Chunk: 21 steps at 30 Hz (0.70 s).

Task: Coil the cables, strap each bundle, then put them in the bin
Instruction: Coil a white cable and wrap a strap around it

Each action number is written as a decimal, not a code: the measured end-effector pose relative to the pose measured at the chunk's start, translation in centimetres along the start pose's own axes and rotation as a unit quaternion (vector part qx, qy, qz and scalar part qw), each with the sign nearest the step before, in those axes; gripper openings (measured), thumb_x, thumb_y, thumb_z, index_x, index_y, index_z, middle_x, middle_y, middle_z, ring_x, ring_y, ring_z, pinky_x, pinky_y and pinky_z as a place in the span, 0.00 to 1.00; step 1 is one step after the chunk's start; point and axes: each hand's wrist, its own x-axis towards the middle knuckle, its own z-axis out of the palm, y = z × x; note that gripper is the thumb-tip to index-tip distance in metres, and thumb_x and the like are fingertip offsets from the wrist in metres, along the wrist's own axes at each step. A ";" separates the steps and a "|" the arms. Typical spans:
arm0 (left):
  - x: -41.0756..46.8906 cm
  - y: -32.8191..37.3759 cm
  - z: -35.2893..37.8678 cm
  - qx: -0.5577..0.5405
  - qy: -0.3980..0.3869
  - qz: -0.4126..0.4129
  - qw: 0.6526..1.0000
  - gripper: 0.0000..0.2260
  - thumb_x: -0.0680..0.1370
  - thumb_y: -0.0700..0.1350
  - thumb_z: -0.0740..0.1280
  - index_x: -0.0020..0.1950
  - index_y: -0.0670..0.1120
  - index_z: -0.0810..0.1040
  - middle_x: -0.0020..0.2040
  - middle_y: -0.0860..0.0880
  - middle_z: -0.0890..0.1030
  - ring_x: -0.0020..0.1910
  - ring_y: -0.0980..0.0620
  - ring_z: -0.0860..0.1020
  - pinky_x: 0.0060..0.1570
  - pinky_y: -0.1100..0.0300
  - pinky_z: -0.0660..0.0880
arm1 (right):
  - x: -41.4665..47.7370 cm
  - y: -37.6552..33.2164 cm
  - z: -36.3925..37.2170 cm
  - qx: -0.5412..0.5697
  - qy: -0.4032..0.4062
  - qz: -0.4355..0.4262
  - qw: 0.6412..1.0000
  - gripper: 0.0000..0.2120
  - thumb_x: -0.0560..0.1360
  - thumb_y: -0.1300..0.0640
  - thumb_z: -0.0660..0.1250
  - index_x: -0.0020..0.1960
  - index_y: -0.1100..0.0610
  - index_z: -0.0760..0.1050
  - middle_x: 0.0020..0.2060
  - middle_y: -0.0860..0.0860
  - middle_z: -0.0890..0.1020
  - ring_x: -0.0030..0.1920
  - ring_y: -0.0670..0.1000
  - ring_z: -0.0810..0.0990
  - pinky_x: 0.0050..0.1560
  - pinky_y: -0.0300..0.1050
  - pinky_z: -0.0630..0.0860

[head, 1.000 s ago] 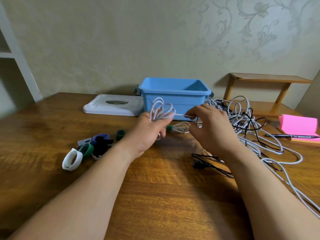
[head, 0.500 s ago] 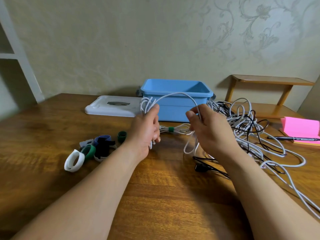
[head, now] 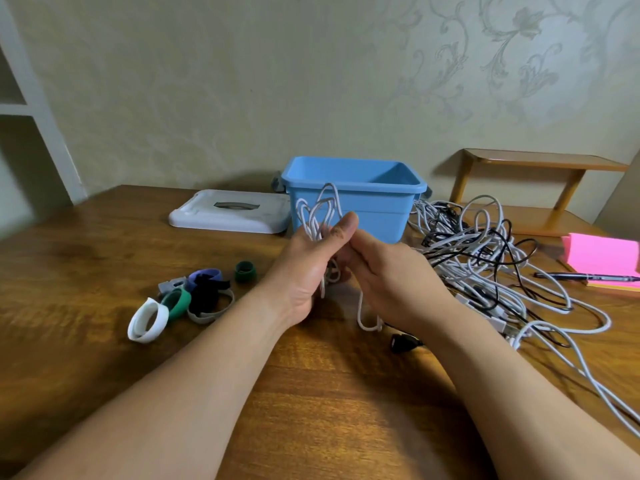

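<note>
My left hand (head: 310, 268) grips a coil of white cable (head: 320, 213) in front of the blue bin (head: 356, 199); its loops stick up above my fingers. My right hand (head: 391, 282) sits close against the left, its fingers curled round the same cable, and a white loop (head: 367, 322) hangs below it. A tangle of white and black cables (head: 485, 265) lies on the table to the right. Rolled straps lie to the left: a white one (head: 145, 320), green ones (head: 178, 301), a small dark green one (head: 245, 270) and a black one (head: 204, 292).
The bin's white lid (head: 228, 211) lies left of the bin. A pink notepad (head: 602, 258) and a pen (head: 585, 277) are at the right edge, with a small wooden shelf (head: 540, 164) behind. A black plug (head: 403, 342) lies beneath my right wrist.
My hands have come together: the right moved left up to the left hand, laying another loop onto the coil. The long arc of cable between them is gone.
</note>
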 end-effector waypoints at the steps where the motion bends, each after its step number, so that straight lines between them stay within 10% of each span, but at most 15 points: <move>1: 0.0 0.1 0.1 -0.006 0.002 0.005 1.000 0.09 0.79 0.53 0.73 0.49 0.49 0.87 0.49 0.48 0.89 0.54 0.52 0.87 0.62 0.51 0.80 | -0.1 0.1 0.0 -0.007 -0.006 -0.008 1.000 0.15 0.86 0.40 0.55 0.59 0.48 0.73 0.46 0.47 0.85 0.48 0.57 0.82 0.43 0.53 0.75; 6: 0.5 0.4 -0.6 -0.040 0.052 -0.007 0.998 0.09 0.80 0.50 0.76 0.53 0.45 0.83 0.49 0.44 0.85 0.51 0.41 0.84 0.53 0.48 0.79 | -0.3 0.2 0.2 -0.041 -0.034 -0.031 0.998 0.14 0.86 0.43 0.60 0.47 0.50 0.68 0.40 0.48 0.81 0.45 0.57 0.79 0.41 0.53 0.68; 15: 0.9 1.7 -1.6 -0.227 0.108 -0.022 0.968 0.13 0.88 0.51 0.63 0.49 0.45 0.77 0.33 0.51 0.71 0.30 0.53 0.73 0.35 0.58 0.77 | 0.0 1.0 -0.1 -0.057 -0.109 0.011 0.992 0.17 0.85 0.43 0.63 0.43 0.53 0.72 0.37 0.48 0.79 0.41 0.55 0.78 0.39 0.52 0.69; 21: 0.9 2.0 -2.9 -0.007 0.136 0.025 0.990 0.16 0.88 0.56 0.60 0.48 0.45 0.74 0.31 0.51 0.64 0.26 0.53 0.60 0.26 0.58 0.57 | 0.2 2.1 -1.7 0.012 -0.122 0.063 0.990 0.13 0.78 0.43 0.73 0.40 0.49 0.81 0.33 0.46 0.81 0.35 0.44 0.78 0.36 0.46 0.72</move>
